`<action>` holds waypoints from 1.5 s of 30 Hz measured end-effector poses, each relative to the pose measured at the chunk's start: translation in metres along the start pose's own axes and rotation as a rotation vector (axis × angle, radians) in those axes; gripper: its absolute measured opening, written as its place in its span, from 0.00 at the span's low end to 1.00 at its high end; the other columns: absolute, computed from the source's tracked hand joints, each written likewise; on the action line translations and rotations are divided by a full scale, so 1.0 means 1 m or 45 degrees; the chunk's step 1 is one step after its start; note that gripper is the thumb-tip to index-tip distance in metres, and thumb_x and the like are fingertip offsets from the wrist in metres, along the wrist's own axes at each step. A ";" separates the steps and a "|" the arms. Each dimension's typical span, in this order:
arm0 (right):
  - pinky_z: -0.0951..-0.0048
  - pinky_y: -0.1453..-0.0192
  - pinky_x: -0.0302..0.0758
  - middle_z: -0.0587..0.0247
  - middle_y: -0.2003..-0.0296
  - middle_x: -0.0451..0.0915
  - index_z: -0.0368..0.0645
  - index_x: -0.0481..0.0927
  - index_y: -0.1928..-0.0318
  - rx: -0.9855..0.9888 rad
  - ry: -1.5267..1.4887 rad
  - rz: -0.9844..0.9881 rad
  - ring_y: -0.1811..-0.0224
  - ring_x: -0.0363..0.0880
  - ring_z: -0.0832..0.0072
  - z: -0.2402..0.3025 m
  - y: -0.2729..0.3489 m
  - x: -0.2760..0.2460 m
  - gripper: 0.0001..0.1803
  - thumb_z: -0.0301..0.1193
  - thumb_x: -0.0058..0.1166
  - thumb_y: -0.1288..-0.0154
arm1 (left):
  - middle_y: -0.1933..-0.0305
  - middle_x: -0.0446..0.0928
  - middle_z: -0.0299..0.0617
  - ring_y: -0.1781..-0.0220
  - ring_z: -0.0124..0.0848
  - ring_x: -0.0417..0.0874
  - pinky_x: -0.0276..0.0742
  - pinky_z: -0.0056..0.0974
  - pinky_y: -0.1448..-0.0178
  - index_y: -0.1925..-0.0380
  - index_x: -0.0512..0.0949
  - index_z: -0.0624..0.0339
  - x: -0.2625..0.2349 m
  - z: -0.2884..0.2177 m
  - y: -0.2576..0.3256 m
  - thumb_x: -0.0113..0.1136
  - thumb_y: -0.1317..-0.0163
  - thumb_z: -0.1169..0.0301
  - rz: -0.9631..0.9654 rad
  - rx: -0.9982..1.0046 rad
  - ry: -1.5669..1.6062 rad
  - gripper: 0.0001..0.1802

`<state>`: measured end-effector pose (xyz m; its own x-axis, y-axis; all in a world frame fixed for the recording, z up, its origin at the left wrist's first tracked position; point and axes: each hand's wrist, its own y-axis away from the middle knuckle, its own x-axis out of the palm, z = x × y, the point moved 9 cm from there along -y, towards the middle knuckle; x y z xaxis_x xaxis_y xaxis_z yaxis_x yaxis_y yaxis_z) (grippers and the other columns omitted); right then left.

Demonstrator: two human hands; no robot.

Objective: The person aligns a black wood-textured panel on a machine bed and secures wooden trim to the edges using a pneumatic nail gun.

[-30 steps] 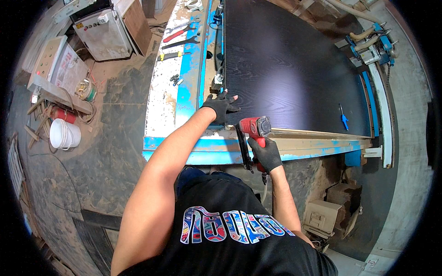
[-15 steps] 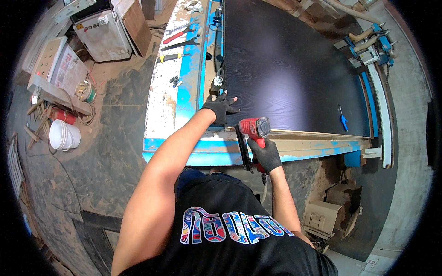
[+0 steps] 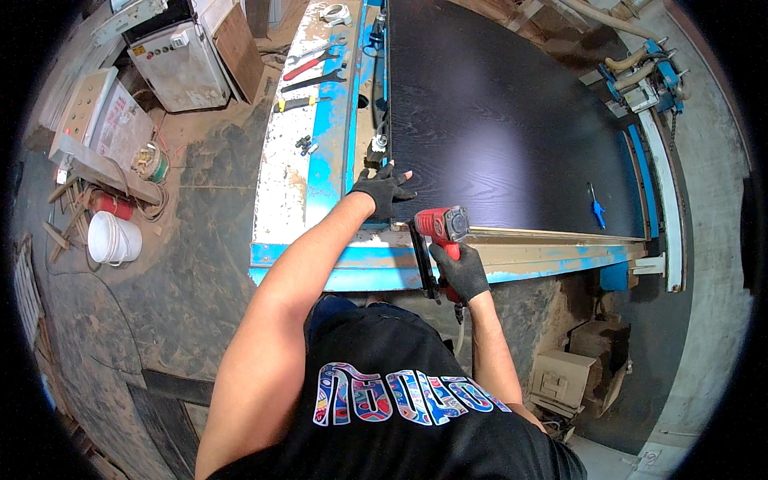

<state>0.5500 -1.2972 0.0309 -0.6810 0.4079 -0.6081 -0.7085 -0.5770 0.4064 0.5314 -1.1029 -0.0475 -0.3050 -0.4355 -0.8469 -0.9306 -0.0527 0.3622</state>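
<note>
A large dark wood-grain panel lies flat on the blue-and-white machine bench. My left hand, in a black glove with bare fingertips, rests on the panel's near left corner with its fingers spread. In a matching glove, my right hand is wrapped round the handle of a red-and-black pneumatic nail gun. The gun's head is at the panel's near edge, close to the left corner, and its black magazine hangs down toward me. An air hose runs down from the handle. Whether the gun's nose touches the panel is hidden.
Several wrenches and a yellow-and-black cutter lie on the bench's left side, near a tape roll. A blue air blow gun rests on the panel's right. On the floor stand a white bucket and a cardboard box.
Both hands and the nail gun stay in nearly the same place. The whole view has shifted very slightly.
</note>
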 end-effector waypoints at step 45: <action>0.66 0.67 0.75 0.59 0.62 0.79 0.42 0.79 0.48 -0.317 0.362 0.512 0.65 0.75 0.72 -0.023 -0.075 0.031 0.29 0.53 0.60 0.37 | 0.35 0.71 0.43 0.31 0.48 0.66 0.56 0.57 0.29 0.51 0.82 0.43 0.070 0.041 0.115 0.61 0.41 0.65 -1.014 -0.485 0.426 0.16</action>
<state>0.5860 -1.2578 -0.0341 -0.7878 -0.0669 -0.6123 -0.3138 -0.8118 0.4924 0.3947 -1.1028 -0.0815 0.5211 -0.3771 -0.7656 -0.6935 -0.7100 -0.1223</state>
